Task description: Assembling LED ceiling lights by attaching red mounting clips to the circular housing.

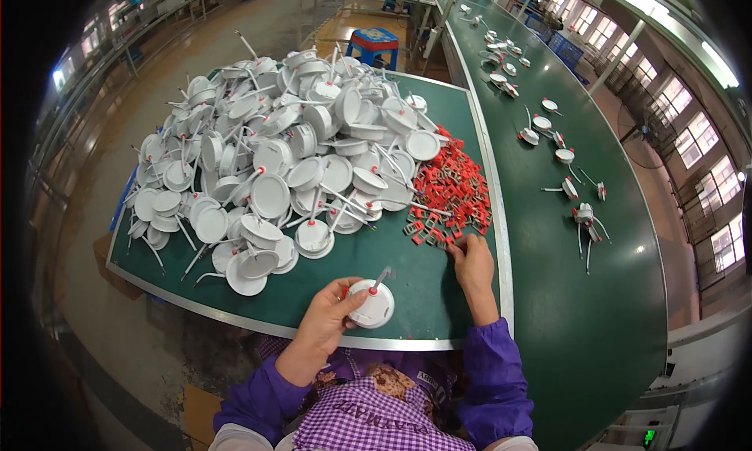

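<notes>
My left hand (327, 314) grips a white round plastic housing (374, 308) by its left side, above the table's near edge. A short pale cable rises from a red collar on this housing, and a bit of red shows by my fingers. At the near edge of a heap of small red clips with metal parts (458, 186), my right hand (473, 267) has its thumb and fingertips pressed together. Whatever lies between those fingertips is hidden. Beyond my left hand, a large pile of similar white round housings with cables (270, 194) covers much of the green tabletop (423, 290).
A raised pale edge strip (501, 247) separates the table from a green conveyor belt (580, 318) on the right. Several white housings with cables (565, 157) lie along the belt. Past the table's far edge stands a blue and red stool (374, 42).
</notes>
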Available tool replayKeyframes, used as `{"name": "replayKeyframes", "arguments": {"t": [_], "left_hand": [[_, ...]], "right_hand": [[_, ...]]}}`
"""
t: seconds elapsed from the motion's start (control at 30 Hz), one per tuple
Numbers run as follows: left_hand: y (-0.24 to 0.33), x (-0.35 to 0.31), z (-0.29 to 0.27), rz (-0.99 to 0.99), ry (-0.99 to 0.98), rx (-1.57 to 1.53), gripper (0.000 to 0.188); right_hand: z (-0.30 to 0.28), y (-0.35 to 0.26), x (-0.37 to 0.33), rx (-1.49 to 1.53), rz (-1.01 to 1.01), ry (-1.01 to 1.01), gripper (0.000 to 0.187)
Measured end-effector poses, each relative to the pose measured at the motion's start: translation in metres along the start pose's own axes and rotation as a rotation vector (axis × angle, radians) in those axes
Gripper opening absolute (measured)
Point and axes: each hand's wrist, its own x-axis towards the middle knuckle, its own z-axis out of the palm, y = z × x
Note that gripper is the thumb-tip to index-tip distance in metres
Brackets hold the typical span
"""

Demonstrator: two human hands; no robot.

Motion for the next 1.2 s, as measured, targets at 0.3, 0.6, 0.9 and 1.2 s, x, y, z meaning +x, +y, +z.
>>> {"name": "replayKeyframes", "arguments": {"t": [0.3,0.6,0.9,1.2], "left_hand": [[-0.009,-0.005,0.003,-0.227,-0.145,-0.094,0.037],[-0.019,0.0,0.023,0.116,-0.066,0.069,0.025],[-0.017,0.003,0.03,0.323,-0.004,0.276,0.03],[-0.016,-0.001,0.029,0.478,0.032,0.578,0.029]], "right_hand": [[-0.007,0.004,-0.021,0.448,0.044,0.004,0.019],[-0.048,-0.052,-0.06,0.905,0.167,-0.173,0.011],[-0.062,-0.093,-0.089,0.488,-0.223,-0.127,0.014],[-0.068,-0.101,-0.101,0.521,-0.302,-0.233,0.013]]}}
